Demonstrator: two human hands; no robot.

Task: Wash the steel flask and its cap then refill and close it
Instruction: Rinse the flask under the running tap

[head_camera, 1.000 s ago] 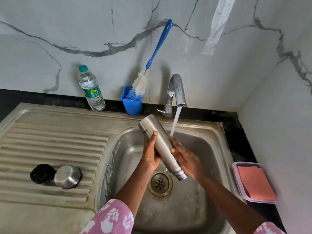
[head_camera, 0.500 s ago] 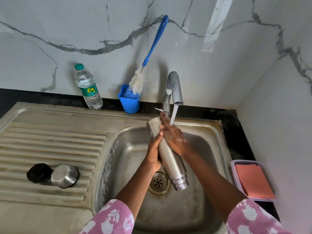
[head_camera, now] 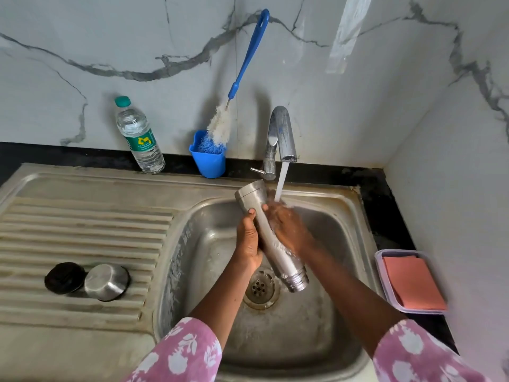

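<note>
Single head-worn view, close, angled down over the sink

Plastic water bottle standing against the wall: its green label bears a yellow emblem above lines of small white print, too fine and blurred to be read; no other lettering is legible.

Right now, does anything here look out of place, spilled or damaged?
Nothing stands out. Left hand and right hand hold the flask slanted, mouth down over the drain, under the running tap, which fits washing. The steel cap and a black piece lie on the drainboard. No spill or damage shows.
</note>
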